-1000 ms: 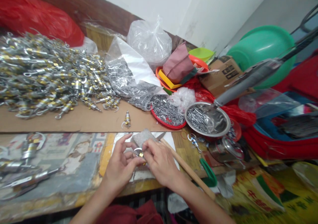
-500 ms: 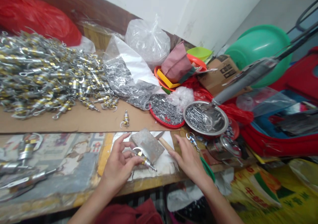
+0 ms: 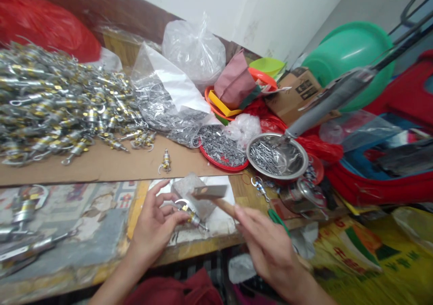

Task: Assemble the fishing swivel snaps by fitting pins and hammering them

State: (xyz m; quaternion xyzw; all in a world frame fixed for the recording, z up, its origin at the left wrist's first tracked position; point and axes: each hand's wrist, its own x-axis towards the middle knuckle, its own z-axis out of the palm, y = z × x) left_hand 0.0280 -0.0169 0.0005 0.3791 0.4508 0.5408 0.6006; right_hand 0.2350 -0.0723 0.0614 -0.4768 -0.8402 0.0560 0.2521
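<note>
My left hand (image 3: 152, 224) pinches a silver-and-gold metal fitting (image 3: 194, 218) with a curved hook, holding it against a grey block (image 3: 204, 208) on white paper (image 3: 226, 206). My right hand (image 3: 269, 239) is wrapped around the wooden handle of a hammer (image 3: 214, 192). The hammer's head is raised over the block, just above the fitting, and slightly blurred; part of the block is hidden behind it. On the cardboard beyond stands a similar fitting (image 3: 165, 160). Another hooked fitting (image 3: 260, 188) lies to the right of the block.
A large heap of fittings (image 3: 64, 102) covers the back left. Small metal parts fill a clear bag (image 3: 158, 102) and a red tray (image 3: 223, 149). Pins lie in a steel bowl (image 3: 287, 160), a grey-handled tool (image 3: 333, 99) leaning over it. Several larger fittings (image 3: 27, 210) sit at left.
My right hand, open beside the hammer before, has closed round its handle and lifted it over the block. My left hand still pinches the fitting there.
</note>
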